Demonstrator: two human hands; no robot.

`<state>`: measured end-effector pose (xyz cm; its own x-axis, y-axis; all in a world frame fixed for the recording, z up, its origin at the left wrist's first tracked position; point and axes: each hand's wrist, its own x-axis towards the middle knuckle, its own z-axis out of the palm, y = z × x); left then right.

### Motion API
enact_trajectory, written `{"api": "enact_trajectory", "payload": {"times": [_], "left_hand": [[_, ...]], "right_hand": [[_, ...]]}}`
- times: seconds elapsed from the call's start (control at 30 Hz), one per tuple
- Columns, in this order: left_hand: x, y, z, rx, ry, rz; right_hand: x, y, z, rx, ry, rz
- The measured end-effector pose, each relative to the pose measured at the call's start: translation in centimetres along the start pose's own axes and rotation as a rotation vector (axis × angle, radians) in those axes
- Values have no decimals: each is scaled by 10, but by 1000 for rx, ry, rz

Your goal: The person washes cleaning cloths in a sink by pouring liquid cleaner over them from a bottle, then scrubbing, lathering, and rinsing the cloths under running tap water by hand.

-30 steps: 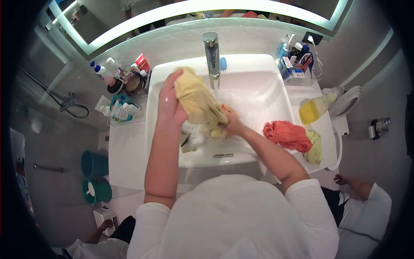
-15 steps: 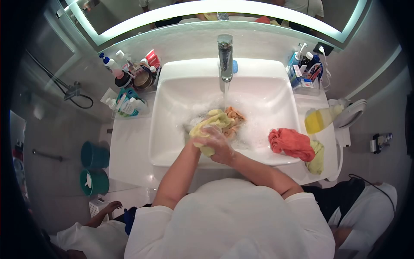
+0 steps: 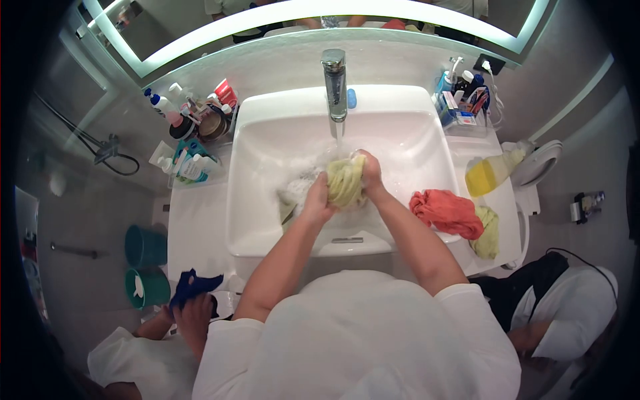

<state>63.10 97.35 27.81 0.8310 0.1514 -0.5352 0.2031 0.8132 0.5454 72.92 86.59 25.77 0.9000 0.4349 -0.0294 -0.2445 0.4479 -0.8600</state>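
A wet yellow-green cloth (image 3: 345, 183) is stretched between my two hands in the sink, below the running faucet (image 3: 336, 83). My left hand (image 3: 319, 200) grips its left side, and my right hand (image 3: 371, 172) is closed around its upper right side. Water falls onto the top of the cloth. White foam (image 3: 303, 180) and a dull greenish piece of cloth (image 3: 287, 209) lie to the left of my left hand in the white sink (image 3: 420, 123). Whatever is under the held cloth is hidden.
A red cloth (image 3: 445, 212) drapes over the sink's right edge, beside another yellow-green cloth (image 3: 487, 233). A bottle of yellow liquid (image 3: 487, 177) lies on the right counter. Toiletries (image 3: 193, 120) stand left. At lower left, another person's hand (image 3: 193, 320) holds a dark blue cloth (image 3: 195, 283).
My hands have moved apart and the bunched cloth is now spread between them, closer under the water. The orange-brown cloth is no longer visible. The person at left has raised a blue cloth.
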Motion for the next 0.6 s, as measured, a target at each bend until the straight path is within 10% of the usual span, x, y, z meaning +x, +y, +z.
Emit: {"api": "enact_trajectory", "payload": {"times": [0.2,0.4,0.6], "left_hand": [[-46,45,7,80,-187,-277],[-28,25,26,-18,-320,19],[-28,25,42,234,50,399]], "right_hand": [[-18,-56,12,-109,-340,-153],[-32,-62,52,-329,-491,-582],[-22,-20,8,307,-226,84]]}}
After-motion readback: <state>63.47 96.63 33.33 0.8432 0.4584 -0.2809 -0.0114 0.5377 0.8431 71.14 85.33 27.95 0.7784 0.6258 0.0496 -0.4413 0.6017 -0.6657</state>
